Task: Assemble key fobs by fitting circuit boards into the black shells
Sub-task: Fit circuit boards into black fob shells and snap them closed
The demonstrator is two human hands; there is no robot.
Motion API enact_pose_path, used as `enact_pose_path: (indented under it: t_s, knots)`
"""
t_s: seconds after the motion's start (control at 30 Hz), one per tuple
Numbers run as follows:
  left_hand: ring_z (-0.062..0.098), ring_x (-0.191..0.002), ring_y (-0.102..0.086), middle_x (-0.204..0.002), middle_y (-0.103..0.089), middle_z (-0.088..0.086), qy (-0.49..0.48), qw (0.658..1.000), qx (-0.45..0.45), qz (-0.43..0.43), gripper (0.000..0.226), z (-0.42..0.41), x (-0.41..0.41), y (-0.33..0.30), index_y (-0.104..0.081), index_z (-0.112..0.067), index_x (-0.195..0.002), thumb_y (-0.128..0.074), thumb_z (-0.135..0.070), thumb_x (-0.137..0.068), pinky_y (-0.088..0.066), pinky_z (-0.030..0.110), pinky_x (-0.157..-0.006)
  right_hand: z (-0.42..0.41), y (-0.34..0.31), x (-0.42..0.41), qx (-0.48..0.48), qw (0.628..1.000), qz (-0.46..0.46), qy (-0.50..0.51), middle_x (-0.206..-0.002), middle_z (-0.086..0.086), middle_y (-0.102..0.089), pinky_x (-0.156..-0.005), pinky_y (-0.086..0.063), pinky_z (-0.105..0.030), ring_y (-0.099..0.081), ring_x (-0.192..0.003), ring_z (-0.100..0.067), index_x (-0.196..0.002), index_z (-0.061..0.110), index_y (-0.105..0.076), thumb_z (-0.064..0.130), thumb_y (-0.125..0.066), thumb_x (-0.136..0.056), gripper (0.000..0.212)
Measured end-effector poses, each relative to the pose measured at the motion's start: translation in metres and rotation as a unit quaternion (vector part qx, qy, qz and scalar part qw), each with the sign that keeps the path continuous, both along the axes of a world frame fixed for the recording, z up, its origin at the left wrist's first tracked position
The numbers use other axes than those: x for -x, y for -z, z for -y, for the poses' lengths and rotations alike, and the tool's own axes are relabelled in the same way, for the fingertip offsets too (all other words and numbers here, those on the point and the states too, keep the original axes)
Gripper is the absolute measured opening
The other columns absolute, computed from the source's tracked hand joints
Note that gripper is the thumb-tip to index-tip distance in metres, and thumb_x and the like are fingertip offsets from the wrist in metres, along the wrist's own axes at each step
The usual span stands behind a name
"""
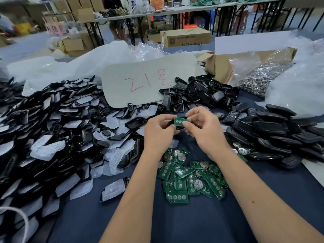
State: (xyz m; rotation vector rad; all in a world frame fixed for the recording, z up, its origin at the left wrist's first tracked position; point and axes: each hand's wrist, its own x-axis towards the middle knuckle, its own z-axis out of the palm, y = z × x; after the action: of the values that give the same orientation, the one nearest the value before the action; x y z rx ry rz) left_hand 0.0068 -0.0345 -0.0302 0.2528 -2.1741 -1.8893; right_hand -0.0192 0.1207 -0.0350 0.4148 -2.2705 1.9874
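Centrally, above the dark blue table cloth [192, 225], a small green rectangular circuit board [180, 121] is held between both hands. The left hand [158, 131] is curled around a glossy black plastic shell [175, 126], most of which is hidden by the fingers, while the board is pinched at its right edge by the thumb and fingers of the right hand [203, 128] and laid against the shell. Both forearms are raised from the near edge, wrists bent inward. A loose heap of green circuit boards [189, 179] lies just below the hands; black shells with white film [57, 137] are piled to the left, closed black fobs [280, 135] to the right.
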Motion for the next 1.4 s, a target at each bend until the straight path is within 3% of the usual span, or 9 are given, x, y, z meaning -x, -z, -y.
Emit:
enact_pose_path:
  t_s: [0.13,0.4,0.53,0.7,0.83,1.03,1.2,1.3,1.4]
  knots:
    - [0.015,-0.077,-0.078,-0.107,-0.073,0.011,0.002,1.0,-0.009,0.005,0.037,0.0001,0.0008,0.0014,-0.077,-0.022,-0.096,-0.059,0.011,-0.094,-0.063,0.026,-0.075,-0.001,0.0041,0.004,-0.013,0.998,-0.009,0.065,-0.079,-0.001,-0.073,-0.066,-0.056,-0.027,-0.072,-0.068,-0.015,-0.092,0.016,-0.07,0.005,-0.077,-0.09,0.013]
    - [0.014,-0.077,-0.078,-0.105,-0.072,0.012,0.005,1.0,-0.009,0.002,0.034,-0.0008,0.0006,0.002,-0.079,-0.016,-0.101,-0.059,0.011,-0.094,-0.065,0.033,-0.079,-0.001,0.0054,0.0042,0.019,0.998,0.006,0.068,-0.071,0.0,-0.075,-0.057,-0.054,-0.018,-0.071,-0.063,-0.01,-0.087,0.019,-0.076,0.005,-0.077,-0.09,0.015]
    - [0.017,-0.078,-0.078,-0.102,-0.074,0.013,0.01,1.0,-0.008,0.003,0.035,-0.0009,-0.0005,0.001,-0.079,-0.016,-0.102,-0.059,0.011,-0.093,-0.064,0.032,-0.08,0.0001,0.0048,0.003,-0.002,0.997,0.009,0.075,-0.071,-0.001,-0.075,-0.06,-0.057,-0.024,-0.072,-0.064,-0.015,-0.086,0.021,-0.076,0.007,-0.078,-0.089,0.015]
    - [0.018,-0.076,-0.077,-0.097,-0.073,0.012,0.009,1.0,0.003,-0.005,0.027,-0.0016,-0.0002,0.0015,-0.08,-0.015,-0.099,-0.065,0.007,-0.093,-0.064,0.032,-0.077,0.0013,0.0034,0.001,-0.04,0.994,-0.01,0.103,-0.078,0.0,-0.076,-0.067,-0.065,-0.042,-0.074,-0.065,-0.017,-0.089,0.018,-0.074,0.012,-0.082,-0.087,0.01]
    - [0.02,-0.078,-0.077,-0.093,-0.073,0.012,-0.003,1.0,0.013,-0.02,0.019,-0.0027,-0.0003,0.0029,-0.08,-0.013,-0.098,-0.073,0.003,-0.091,-0.064,0.029,-0.073,0.0018,0.0015,-0.0012,-0.03,0.993,0.032,0.112,-0.076,-0.001,-0.076,-0.069,-0.065,-0.037,-0.076,-0.063,-0.014,-0.087,0.017,-0.075,0.012,-0.088,-0.081,0.015]
    - [0.024,-0.068,-0.078,-0.093,-0.071,0.013,-0.006,1.0,-0.006,-0.013,0.026,-0.0036,-0.0012,0.0026,-0.08,-0.021,-0.092,-0.075,0.005,-0.089,-0.063,0.029,-0.07,0.0005,-0.0006,-0.0001,0.056,0.988,0.112,0.088,-0.068,0.0,-0.076,-0.065,-0.061,-0.028,-0.077,-0.064,-0.021,-0.087,0.007,-0.076,0.002,-0.087,-0.08,0.015]
    - [0.024,-0.069,-0.078,-0.089,-0.07,0.011,-0.012,1.0,-0.023,-0.011,0.031,-0.0028,-0.0013,0.004,-0.081,-0.021,-0.087,-0.075,0.009,-0.087,-0.066,0.037,-0.075,0.0015,-0.0009,0.0005,0.037,0.988,0.128,0.08,-0.064,0.002,-0.073,-0.059,-0.058,-0.025,-0.075,-0.06,-0.02,-0.085,0.006,-0.073,0.003,-0.09,-0.077,0.019]
    - [0.02,-0.069,-0.077,-0.087,-0.068,0.01,-0.01,1.0,-0.017,-0.011,0.028,-0.0036,-0.0014,0.0035,-0.081,-0.019,-0.089,-0.075,0.009,-0.087,-0.066,0.038,-0.075,0.0042,0.0004,0.0002,0.006,0.988,0.115,0.102,-0.073,-0.003,-0.074,-0.063,-0.06,-0.03,-0.076,-0.06,-0.018,-0.084,0.01,-0.073,0.007,-0.091,-0.078,0.019]
    - [0.02,-0.068,-0.077,-0.086,-0.068,0.009,-0.011,1.0,-0.018,-0.012,0.025,-0.004,-0.0021,0.002,-0.08,-0.018,-0.09,-0.076,0.007,-0.087,-0.066,0.037,-0.075,0.0071,0.0008,-0.0018,-0.036,0.988,0.087,0.125,-0.079,-0.003,-0.075,-0.063,-0.059,-0.026,-0.075,-0.06,-0.012,-0.085,0.015,-0.073,0.011,-0.09,-0.08,0.019]
